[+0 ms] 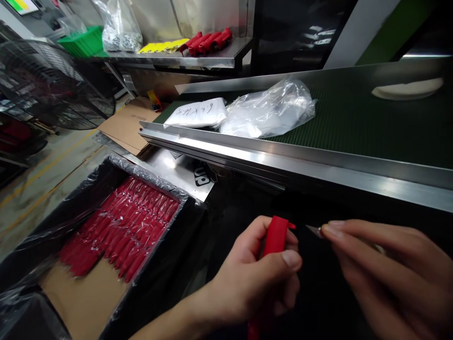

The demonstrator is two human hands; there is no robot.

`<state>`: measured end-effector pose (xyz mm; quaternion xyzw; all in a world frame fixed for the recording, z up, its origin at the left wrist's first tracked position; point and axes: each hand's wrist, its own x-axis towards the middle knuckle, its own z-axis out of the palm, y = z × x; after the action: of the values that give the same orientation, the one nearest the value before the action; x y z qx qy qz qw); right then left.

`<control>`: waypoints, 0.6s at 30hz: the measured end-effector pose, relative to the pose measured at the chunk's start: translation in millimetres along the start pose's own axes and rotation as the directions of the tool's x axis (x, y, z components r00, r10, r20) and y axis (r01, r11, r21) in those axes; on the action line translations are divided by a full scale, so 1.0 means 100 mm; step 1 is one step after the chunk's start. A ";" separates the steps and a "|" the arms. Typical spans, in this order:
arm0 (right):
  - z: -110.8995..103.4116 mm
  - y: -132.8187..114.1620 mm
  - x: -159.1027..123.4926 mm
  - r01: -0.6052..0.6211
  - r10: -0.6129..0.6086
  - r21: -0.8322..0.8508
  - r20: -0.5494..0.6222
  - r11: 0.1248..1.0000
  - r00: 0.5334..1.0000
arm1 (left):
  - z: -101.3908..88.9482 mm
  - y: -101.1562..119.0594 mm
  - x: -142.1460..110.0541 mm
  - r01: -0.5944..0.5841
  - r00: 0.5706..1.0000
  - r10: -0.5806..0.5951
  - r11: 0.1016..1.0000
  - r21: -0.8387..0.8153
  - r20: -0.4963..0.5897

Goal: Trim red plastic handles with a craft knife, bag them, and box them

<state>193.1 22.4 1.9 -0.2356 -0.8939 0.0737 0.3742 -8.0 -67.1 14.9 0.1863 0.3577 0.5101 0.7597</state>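
Note:
My left hand [255,269] is closed around a long red plastic part [278,231], its upper end sticking out above the thumb. A small tab juts from the right side of that end. Just to the right, my right hand [385,264] pinches a small pointed blade [312,230] between thumb and fingers. The blade's tip points at the red part, with a narrow gap between them. Most of the blade's handle, if it has one, is hidden in my fingers.
At lower left, a black-lined box [116,160] holds rows of bagged red parts [134,217] on cardboard. Clear plastic bags [272,108] and a white packet [198,113] lie on the green conveyor [339,108]. Several red parts [208,42] rest on a metal shelf [219,61]; a fan [53,85] stands left.

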 end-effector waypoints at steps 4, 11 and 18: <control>-0.04 -0.03 0.00 0.118 -0.115 -0.045 0.049 0.992 0.992 | 0.04 0.03 -0.01 -0.023 0.999 0.024 0.999 0.029 -0.033; -0.04 -0.04 0.06 0.108 -0.103 -0.048 0.102 0.993 0.989 | 0.08 0.02 -0.03 -0.058 0.995 0.060 0.998 0.037 -0.076; -0.03 -0.18 0.02 0.023 -0.017 -0.060 0.090 0.998 0.996 | 0.07 0.03 -0.05 -0.039 0.996 0.046 0.996 0.081 -0.082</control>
<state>187.7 7.7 10.8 -0.2344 -0.9139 0.0531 0.3271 -5.8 -69.6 23.9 0.2022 0.4052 0.5189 0.7250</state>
